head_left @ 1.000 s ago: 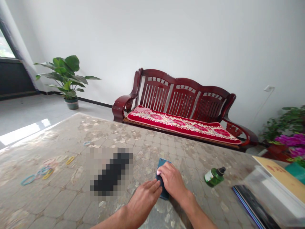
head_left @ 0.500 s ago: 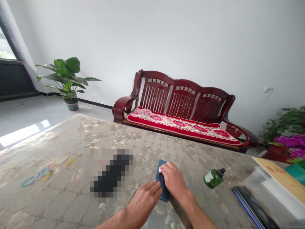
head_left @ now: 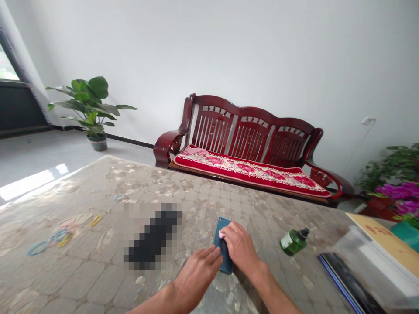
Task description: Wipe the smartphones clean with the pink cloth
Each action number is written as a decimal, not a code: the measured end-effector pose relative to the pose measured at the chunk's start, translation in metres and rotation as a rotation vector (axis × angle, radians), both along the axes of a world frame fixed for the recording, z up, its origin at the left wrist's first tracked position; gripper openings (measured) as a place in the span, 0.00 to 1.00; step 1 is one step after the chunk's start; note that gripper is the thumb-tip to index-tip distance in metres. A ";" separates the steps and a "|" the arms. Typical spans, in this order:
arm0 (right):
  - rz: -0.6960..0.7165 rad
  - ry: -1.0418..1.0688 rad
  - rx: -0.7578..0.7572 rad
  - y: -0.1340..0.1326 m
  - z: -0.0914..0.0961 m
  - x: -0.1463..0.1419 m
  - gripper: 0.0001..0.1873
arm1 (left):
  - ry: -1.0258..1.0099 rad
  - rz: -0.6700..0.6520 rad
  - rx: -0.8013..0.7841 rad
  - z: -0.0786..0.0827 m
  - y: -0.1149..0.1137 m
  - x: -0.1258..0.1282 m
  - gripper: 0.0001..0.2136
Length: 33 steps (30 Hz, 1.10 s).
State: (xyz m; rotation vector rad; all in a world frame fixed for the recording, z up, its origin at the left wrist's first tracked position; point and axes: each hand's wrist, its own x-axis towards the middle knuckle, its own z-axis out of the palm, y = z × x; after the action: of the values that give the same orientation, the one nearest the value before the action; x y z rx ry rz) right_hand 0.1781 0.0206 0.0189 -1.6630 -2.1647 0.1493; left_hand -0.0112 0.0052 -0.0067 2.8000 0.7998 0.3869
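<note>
A blue phone [head_left: 225,254] lies flat on the table, its camera end pointing away from me. My right hand [head_left: 241,247] is over its right side, fingers closed on a small pale pink piece [head_left: 221,234] that sits against the phone's upper part. What the piece is made of is too small to tell. My left hand [head_left: 199,271] rests at the phone's left edge, fingers stretched out together with the tips touching it. To the right stands a green pump bottle [head_left: 293,242] with a black top.
A pixelated dark object [head_left: 153,240] lies left of the hands. Farther left are coloured rubber bands [head_left: 59,236]. At right are a clear plastic box [head_left: 369,257], a cardboard sheet [head_left: 386,235] and dark flat items [head_left: 348,279]. A wooden bench [head_left: 252,131] stands beyond the table.
My right hand and the pink piece have slid very slightly down the phone. My left hand has stayed nearly in place. The view has shifted a little.
</note>
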 end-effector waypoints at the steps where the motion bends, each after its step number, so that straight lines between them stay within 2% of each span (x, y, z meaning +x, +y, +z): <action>1: 0.021 0.004 0.005 -0.003 -0.001 0.001 0.14 | -0.006 0.003 -0.006 0.000 0.000 0.000 0.15; 4: 0.003 -0.012 0.028 0.004 -0.004 0.007 0.14 | 0.000 0.006 -0.017 0.001 0.000 0.000 0.16; 8: -0.127 -0.079 0.059 0.031 -0.007 0.014 0.12 | 0.038 -0.001 -0.032 0.002 0.000 -0.001 0.20; 10: -0.157 -0.087 0.061 0.036 -0.008 0.014 0.11 | 0.051 -0.006 -0.040 0.002 0.000 -0.002 0.20; 18: 0.012 -0.007 0.087 -0.001 -0.010 0.011 0.13 | 0.054 -0.002 -0.044 0.009 -0.001 0.000 0.17; 26: -0.131 -0.041 0.095 0.029 -0.009 0.018 0.13 | 0.052 0.007 -0.044 0.006 -0.002 -0.002 0.20; 33: -0.035 0.027 0.053 -0.011 -0.011 0.012 0.13 | 0.044 0.000 -0.047 0.009 0.000 0.000 0.17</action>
State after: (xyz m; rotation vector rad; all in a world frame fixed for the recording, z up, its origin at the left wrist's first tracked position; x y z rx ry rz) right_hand 0.1898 0.0100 0.0079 -1.6591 -2.1006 0.1028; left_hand -0.0117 0.0048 0.0027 2.7734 0.8071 0.3038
